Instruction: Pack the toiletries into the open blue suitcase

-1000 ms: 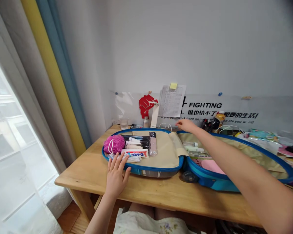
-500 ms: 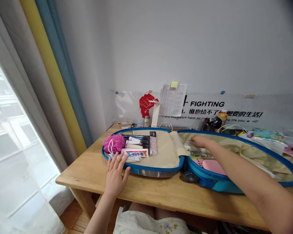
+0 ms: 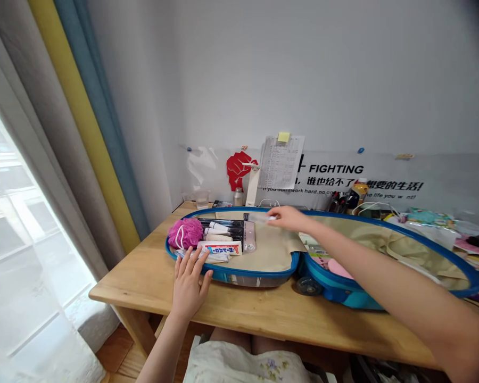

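Note:
An open blue suitcase (image 3: 239,274) lies spread on the wooden table. My left hand (image 3: 189,279), fingers spread, rests on the near rim of its left half. Close to those fingertips are a toothpaste box (image 3: 222,248), a white tube partly under the hand, and a pink bath puff (image 3: 186,234). Over the left half, my right hand (image 3: 289,218) pinches a small clear bottle (image 3: 261,217) with a white end, blurred by motion. Below it sit black pens, white tubes (image 3: 217,230) and a flat pinkish package (image 3: 249,236). My right forearm crosses the suitcase's right half, hiding part of it.
In the right half lie a pink case (image 3: 339,268) and small clear packs. Behind stand a metallic bottle (image 3: 238,197), a clear cup (image 3: 202,199), a white lamp (image 3: 252,186) and an orange-labelled bottle (image 3: 358,194). A curtain (image 3: 91,127) hangs at left.
My right hand has lifted the small clear bottle out of the suitcase's right half and carried it left over the other half. My left hand stays on the rim.

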`<action>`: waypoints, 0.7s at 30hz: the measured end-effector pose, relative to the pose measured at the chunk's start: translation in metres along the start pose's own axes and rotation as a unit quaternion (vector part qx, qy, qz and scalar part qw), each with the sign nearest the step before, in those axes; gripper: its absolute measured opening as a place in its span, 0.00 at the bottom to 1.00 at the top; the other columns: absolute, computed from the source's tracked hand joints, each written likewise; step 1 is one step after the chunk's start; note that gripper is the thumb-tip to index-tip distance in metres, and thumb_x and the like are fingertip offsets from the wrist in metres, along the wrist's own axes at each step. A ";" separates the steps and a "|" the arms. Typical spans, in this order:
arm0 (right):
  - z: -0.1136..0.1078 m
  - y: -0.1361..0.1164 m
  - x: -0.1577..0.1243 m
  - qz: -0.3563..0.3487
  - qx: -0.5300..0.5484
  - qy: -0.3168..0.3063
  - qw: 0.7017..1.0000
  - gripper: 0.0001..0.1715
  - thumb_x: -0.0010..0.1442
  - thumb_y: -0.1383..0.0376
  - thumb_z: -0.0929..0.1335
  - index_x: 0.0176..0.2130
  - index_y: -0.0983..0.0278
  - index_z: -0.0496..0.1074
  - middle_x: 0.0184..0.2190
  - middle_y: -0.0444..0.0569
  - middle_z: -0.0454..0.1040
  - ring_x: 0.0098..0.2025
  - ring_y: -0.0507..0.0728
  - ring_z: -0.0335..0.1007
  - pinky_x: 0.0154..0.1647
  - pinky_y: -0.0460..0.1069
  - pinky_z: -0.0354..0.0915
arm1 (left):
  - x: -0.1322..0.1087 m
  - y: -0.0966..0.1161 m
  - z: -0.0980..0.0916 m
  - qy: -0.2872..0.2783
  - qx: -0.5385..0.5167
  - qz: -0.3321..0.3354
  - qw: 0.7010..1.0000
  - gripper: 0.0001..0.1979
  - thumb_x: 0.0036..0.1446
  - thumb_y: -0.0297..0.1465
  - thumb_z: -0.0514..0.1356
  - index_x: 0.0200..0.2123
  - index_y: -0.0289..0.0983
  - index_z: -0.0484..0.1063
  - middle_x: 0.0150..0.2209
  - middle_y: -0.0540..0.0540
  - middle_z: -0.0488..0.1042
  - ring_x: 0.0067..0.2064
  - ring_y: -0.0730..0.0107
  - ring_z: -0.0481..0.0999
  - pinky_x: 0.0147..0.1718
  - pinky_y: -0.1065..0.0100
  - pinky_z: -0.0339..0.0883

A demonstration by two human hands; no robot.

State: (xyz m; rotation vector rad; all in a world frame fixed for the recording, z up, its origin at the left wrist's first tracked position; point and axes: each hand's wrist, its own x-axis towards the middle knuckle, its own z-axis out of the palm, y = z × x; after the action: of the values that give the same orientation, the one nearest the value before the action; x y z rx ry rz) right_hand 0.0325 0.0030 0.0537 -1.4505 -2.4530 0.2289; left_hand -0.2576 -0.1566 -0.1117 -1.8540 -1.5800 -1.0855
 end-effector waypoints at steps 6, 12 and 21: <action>0.068 -0.106 0.013 -0.118 -0.020 -0.086 0.989 0.16 0.51 0.60 0.71 0.41 0.61 0.79 0.37 0.47 0.81 0.39 0.57 0.75 0.37 0.45 0.64 | 0.000 -0.001 0.000 -0.005 0.006 0.005 1.000 0.22 0.64 0.35 0.51 0.61 0.41 0.63 0.61 0.43 0.66 0.65 0.55 0.58 0.64 0.51 0.46; 0.096 -0.133 0.021 -0.138 -0.029 -0.089 0.986 0.20 0.51 0.59 0.72 0.44 0.62 0.77 0.39 0.50 0.80 0.40 0.58 0.75 0.37 0.46 0.63 | 0.001 0.000 0.000 0.010 0.008 0.014 1.000 0.22 0.64 0.35 0.51 0.60 0.40 0.63 0.60 0.42 0.67 0.65 0.56 0.59 0.63 0.51 0.46; 0.106 -0.131 0.022 -0.179 -0.023 -0.098 0.979 0.16 0.57 0.71 0.65 0.43 0.61 0.78 0.41 0.47 0.80 0.41 0.54 0.74 0.40 0.45 0.63 | 0.000 -0.001 0.001 0.000 -0.002 -0.002 1.000 0.23 0.64 0.35 0.51 0.61 0.42 0.63 0.61 0.42 0.66 0.65 0.55 0.58 0.64 0.50 0.45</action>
State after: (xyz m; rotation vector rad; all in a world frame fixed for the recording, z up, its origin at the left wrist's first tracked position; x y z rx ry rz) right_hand -0.1206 -0.0402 -0.0070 -1.0156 -2.8398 0.2489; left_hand -0.2580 -0.1552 -0.1125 -1.8549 -1.5832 -1.0920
